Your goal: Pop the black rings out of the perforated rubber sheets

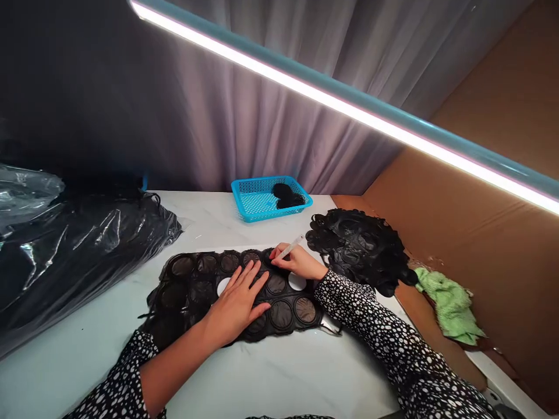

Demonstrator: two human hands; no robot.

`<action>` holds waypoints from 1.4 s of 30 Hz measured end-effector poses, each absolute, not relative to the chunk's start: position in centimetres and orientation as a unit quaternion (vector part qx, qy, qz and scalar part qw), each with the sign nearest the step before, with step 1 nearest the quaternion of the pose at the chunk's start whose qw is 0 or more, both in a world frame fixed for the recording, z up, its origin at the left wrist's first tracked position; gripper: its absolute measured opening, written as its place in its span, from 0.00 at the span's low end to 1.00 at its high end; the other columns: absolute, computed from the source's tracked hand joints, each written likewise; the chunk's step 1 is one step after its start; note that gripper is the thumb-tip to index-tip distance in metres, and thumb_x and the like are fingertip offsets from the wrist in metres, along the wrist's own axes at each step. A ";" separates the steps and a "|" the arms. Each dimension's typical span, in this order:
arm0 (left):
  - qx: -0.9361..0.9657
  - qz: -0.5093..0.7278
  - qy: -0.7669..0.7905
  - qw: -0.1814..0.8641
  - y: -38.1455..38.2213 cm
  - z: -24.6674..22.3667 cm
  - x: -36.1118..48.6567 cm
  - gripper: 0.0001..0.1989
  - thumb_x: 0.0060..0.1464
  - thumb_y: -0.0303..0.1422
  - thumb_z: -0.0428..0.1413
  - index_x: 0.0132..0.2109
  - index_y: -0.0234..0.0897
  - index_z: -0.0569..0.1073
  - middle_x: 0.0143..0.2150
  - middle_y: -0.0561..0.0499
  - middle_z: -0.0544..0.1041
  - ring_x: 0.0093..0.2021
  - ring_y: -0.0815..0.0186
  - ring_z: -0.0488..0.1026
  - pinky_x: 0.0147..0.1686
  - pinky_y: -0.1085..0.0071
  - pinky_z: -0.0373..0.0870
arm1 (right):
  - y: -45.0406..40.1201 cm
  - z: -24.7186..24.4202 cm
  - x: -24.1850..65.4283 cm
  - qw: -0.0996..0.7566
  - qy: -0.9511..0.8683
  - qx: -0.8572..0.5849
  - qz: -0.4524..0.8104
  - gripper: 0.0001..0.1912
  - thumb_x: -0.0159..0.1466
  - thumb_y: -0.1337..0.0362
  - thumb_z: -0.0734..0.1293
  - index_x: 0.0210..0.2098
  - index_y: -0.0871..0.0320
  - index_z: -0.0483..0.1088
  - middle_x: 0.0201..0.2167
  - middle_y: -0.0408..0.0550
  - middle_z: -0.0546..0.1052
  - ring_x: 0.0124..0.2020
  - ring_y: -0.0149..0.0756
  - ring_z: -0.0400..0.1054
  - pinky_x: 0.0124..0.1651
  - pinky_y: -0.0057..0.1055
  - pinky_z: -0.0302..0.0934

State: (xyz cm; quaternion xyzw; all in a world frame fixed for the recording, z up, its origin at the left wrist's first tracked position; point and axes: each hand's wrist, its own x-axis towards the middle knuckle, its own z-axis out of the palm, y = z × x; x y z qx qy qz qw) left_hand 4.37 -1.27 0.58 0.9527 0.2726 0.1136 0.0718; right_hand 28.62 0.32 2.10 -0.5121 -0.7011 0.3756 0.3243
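A black sheet (203, 291) of thin material with rows of round outlined patches lies across the white table. My left hand (236, 302) rests flat on the middle of it with fingers spread, hiding part of several patches. A slim white pen-like tool (289, 248) slants up from my right hand (297, 262), whose fingers pinch it near its lower end over the sheet's far edge. Its tip is hidden by the fingers. One white disc (297, 281) shows below my right hand, and a second white disc (222, 286) is partly covered by my left hand.
At the back stands a blue basket (248, 218) holding black round pieces (288, 198). A heap of black material (362, 244) lies on the right, beside a green cloth (449, 302). Dark plastic bags (87, 238) fill the left side. A bright tube lamp (332, 96) hangs overhead.
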 end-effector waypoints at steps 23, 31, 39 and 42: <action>0.953 0.121 0.268 0.074 -1.3 0.3 4.4 0.32 0.64 0.45 0.52 0.69 0.38 0.55 0.71 0.39 0.52 0.71 0.51 0.47 0.66 0.50 0.53 | -1.8 1.4 26.0 0.185 -0.850 -0.489 0.065 0.03 0.67 0.70 0.62 0.37 0.57 0.67 0.37 0.52 0.75 0.41 0.40 0.67 0.44 0.34 0.60; 0.952 0.126 0.265 0.084 -1.0 0.3 4.3 0.29 0.65 0.46 0.50 0.68 0.39 0.57 0.71 0.40 0.53 0.71 0.51 0.47 0.65 0.50 0.54 | 1.3 3.6 34.2 0.342 -0.628 -0.699 0.017 0.08 0.67 0.67 0.61 0.29 0.57 0.65 0.27 0.46 0.76 0.26 0.34 0.66 0.31 0.27 0.54; 0.964 0.134 0.207 0.098 -2.8 1.5 3.4 0.27 0.65 0.46 0.51 0.66 0.42 0.61 0.70 0.42 0.57 0.70 0.53 0.52 0.66 0.52 0.54 | -4.8 4.5 28.2 0.318 -0.749 -0.560 0.154 0.04 0.67 0.67 0.62 0.35 0.57 0.68 0.33 0.47 0.77 0.34 0.35 0.70 0.38 0.27 0.59; 0.968 0.113 0.195 0.110 -3.4 1.3 2.7 0.28 0.64 0.46 0.52 0.67 0.45 0.59 0.71 0.44 0.53 0.70 0.53 0.50 0.66 0.51 0.53 | -6.2 3.5 26.2 0.310 -0.751 -0.530 0.243 0.04 0.67 0.67 0.63 0.35 0.56 0.69 0.35 0.46 0.77 0.36 0.34 0.70 0.40 0.28 0.61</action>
